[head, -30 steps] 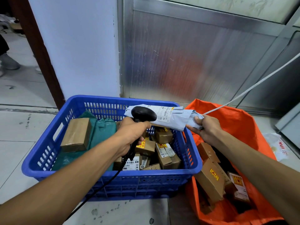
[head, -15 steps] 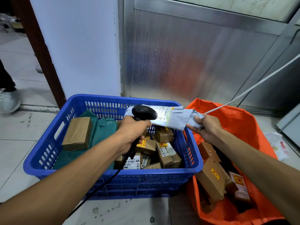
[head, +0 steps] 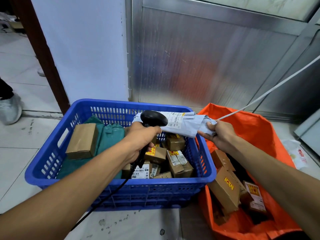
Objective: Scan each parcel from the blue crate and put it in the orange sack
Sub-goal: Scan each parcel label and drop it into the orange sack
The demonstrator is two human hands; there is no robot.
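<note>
A grey poly-bag parcel (head: pixel 183 124), folded and bearing a white barcode label, is held level above the far right corner of the blue crate (head: pixel 121 183). The right hand (head: pixel 219 135) is closed around the parcel's right end, fingers wrapped over the crumpled plastic. At the parcel's opposite end, the left hand (head: pixel 141 140) is clenched on the handle of a black barcode scanner (head: pixel 153 118), whose head overlaps the label's near edge; its black cable (head: pixel 110 193) trails down past the crate's front wall. Below both grips, the crate holds small cardboard boxes (head: pixel 174 158) with yellow stickers, a larger plain box (head: pixel 82 141) and a green bag (head: pixel 107 135). To the right of the right-hand grip stands the open orange sack (head: pixel 256 129), touching the crate, with several boxed parcels (head: pixel 225 189) inside. A white cord (head: pixel 270 90) runs from near the right hand toward the upper right, across a metal wall panel (head: pixel 207 58).
</note>
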